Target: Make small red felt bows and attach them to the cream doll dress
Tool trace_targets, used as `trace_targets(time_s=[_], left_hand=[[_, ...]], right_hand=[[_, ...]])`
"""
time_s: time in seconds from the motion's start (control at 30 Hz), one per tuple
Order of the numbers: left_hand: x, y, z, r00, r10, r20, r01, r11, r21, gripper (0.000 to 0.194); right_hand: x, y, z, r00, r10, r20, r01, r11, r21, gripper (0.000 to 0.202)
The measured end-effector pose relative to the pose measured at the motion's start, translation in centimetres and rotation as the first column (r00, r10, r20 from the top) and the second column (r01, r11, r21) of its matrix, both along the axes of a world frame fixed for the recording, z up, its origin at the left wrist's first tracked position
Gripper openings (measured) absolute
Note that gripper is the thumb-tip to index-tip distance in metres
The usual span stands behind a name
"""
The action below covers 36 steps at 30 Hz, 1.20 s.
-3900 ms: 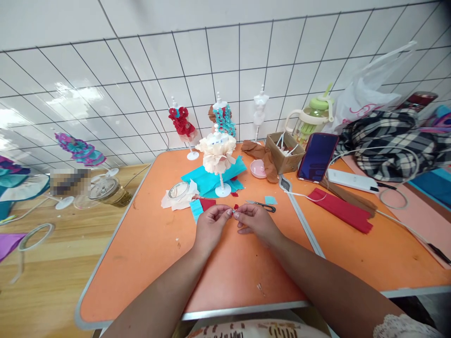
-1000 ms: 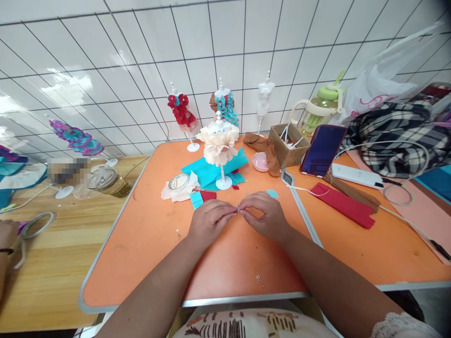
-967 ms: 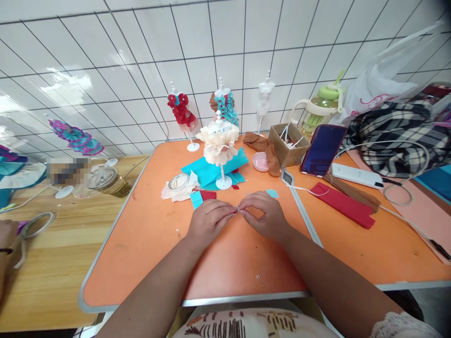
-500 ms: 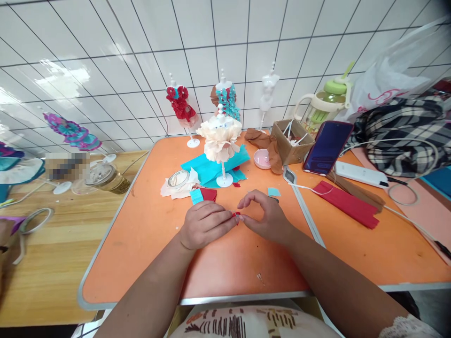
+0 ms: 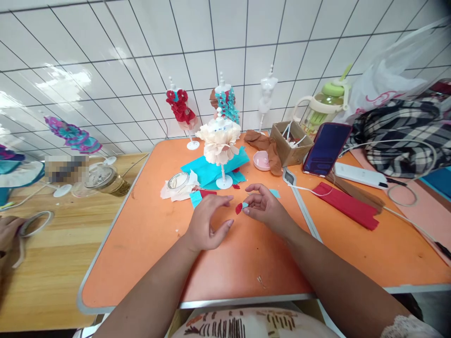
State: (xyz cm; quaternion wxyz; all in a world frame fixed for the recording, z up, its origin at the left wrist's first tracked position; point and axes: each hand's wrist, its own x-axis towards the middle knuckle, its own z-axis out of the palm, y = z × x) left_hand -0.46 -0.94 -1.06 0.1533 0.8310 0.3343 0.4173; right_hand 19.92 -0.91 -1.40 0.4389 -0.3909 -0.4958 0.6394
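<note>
At the bottom edge, a printed garment (image 5: 225,326); at lower right, a lace-trimmed sleeve (image 5: 405,326). Just beyond, an orange worktop (image 5: 141,267), wide across the lower half of the frame.

At centre, over the worktop, two bare hands, apart from each other. Slightly left, the left hand (image 5: 207,223): wide open, thumb well parted from curved fingers, nothing in its grasp. Slightly right, the right hand (image 5: 266,209): thumb and fingers pinched together on a small red and light-blue paper piece (image 5: 239,208), red end towards the left hand.

At the far left edge, another person's hand (image 5: 10,230), just beside a roll of tape (image 5: 45,214) on a wooden table (image 5: 56,263).

Past the hands, at centre right, a long red paper strip (image 5: 345,205). Left of centre, a second tape roll on crumpled cream paper (image 5: 188,190). In the middle, a small dress form in ruffled cream paper (image 5: 220,141), with turquoise sheets (image 5: 197,164) behind its foot. Rightward, a pink bowl (image 5: 261,161), a cardboard box (image 5: 296,154) and a leaning phone (image 5: 326,148).

Farthest, before a white tiled wall (image 5: 141,37), three more forms: red-flowered (image 5: 180,105), blue-ruffled (image 5: 228,104) and plain white (image 5: 268,89).
</note>
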Motion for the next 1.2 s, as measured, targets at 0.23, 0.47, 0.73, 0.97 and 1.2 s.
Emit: trace_targets(time_s=[0.23, 0.47, 0.73, 0.97, 1.2], left_hand=[[2.5, -0.8, 0.2, 0.980, 0.160, 0.116, -0.080, 0.859, -0.506, 0.016], [2.7, -0.7, 0.1, 0.950, 0.259, 0.175, -0.103, 0.787, -0.608, 0.017], [2.4, -0.3, 0.2, 0.933, 0.291, 0.212, -0.059, 0.705, -0.707, 0.018], [2.5, -0.5, 0.4, 0.965, 0.232, 0.118, -0.088, 0.717, -0.692, 0.016], [2.7, -0.4, 0.2, 0.951, 0.294, 0.095, -0.154, 0.718, -0.679, 0.018]], right_hand=[[-0.2, 0.0, 0.0, 0.997, -0.027, 0.072, 0.023, 0.998, 0.058, 0.041], [-0.6, 0.1, -0.7, 0.992, -0.001, 0.123, -0.010, 0.996, 0.090, 0.030], [-0.2, 0.2, -0.7, 0.966, -0.011, 0.260, -0.029, 0.988, 0.150, 0.018], [0.2, 0.5, -0.4, 0.971, 0.082, 0.225, -0.117, 0.982, 0.145, 0.018], [0.3, 0.4, -0.2, 0.884, -0.164, 0.438, 0.003, 0.938, 0.346, 0.012]])
